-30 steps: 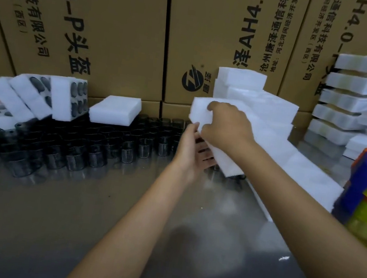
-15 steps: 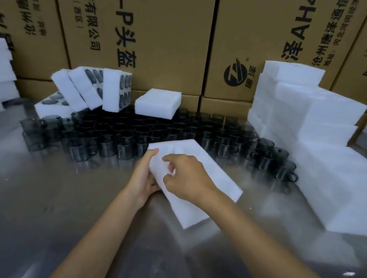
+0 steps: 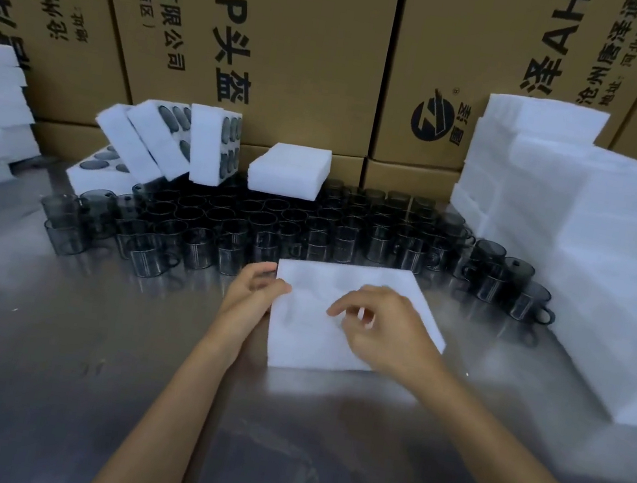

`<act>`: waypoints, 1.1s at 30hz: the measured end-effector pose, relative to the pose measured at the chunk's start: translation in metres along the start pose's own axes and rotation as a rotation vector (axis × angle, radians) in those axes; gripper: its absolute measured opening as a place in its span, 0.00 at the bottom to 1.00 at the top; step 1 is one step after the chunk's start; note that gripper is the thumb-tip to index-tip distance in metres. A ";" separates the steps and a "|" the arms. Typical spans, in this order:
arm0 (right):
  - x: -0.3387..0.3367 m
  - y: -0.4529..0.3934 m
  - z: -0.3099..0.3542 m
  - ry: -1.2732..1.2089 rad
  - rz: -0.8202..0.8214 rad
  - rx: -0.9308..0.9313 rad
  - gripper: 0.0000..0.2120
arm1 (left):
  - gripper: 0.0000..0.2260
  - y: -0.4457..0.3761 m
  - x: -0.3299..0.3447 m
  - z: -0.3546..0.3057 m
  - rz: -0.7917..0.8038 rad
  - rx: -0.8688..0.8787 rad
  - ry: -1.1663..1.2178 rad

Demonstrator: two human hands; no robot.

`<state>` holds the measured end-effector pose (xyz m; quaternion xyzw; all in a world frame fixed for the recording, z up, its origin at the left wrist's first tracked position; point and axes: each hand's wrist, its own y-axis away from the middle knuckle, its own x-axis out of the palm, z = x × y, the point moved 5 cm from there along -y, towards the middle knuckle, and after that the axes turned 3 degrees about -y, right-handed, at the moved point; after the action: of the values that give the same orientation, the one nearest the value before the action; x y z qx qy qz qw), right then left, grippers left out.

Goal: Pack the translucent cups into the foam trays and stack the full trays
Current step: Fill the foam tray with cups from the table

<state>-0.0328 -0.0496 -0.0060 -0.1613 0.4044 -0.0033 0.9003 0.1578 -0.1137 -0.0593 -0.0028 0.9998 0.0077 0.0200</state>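
Foam tray (image 3: 339,310) flat, left hand (image 3: 255,294) at its edge.

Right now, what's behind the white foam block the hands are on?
Rows of dark see-through cups stand behind the foam tray, then cardboard boxes. The tray hides the nearest cups' bottoms, and nothing underneath it shows.
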 end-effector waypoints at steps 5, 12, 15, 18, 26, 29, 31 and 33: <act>-0.015 -0.069 0.001 -0.055 -0.107 0.092 0.08 | 0.13 -0.006 0.003 -0.003 -0.048 0.059 0.000; 0.033 -0.151 -0.019 0.137 0.161 0.324 0.17 | 0.08 -0.022 0.003 -0.004 -0.047 0.097 -0.036; 0.047 -0.169 -0.030 0.111 0.170 0.424 0.13 | 0.07 -0.026 0.001 -0.001 -0.056 0.085 -0.044; 0.052 -0.176 -0.041 0.070 0.119 0.508 0.19 | 0.07 -0.028 0.001 -0.001 -0.048 0.087 -0.049; 0.033 -0.167 -0.039 0.007 -0.077 0.453 0.09 | 0.08 -0.025 0.002 -0.003 -0.054 0.075 -0.059; 0.014 -0.164 -0.026 -0.035 -0.142 0.383 0.09 | 0.09 -0.023 0.004 -0.004 -0.024 0.085 -0.060; -0.001 -0.160 -0.014 -0.051 -0.161 0.315 0.10 | 0.14 -0.021 0.008 -0.005 0.031 0.087 -0.069; -0.015 -0.152 0.000 -0.048 -0.137 0.230 0.11 | 0.17 -0.017 0.011 -0.008 0.088 0.079 -0.064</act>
<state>-0.0241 -0.1914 0.0495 -0.0843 0.3679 -0.1073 0.9198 0.1468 -0.1310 -0.0523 0.0420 0.9973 -0.0306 0.0517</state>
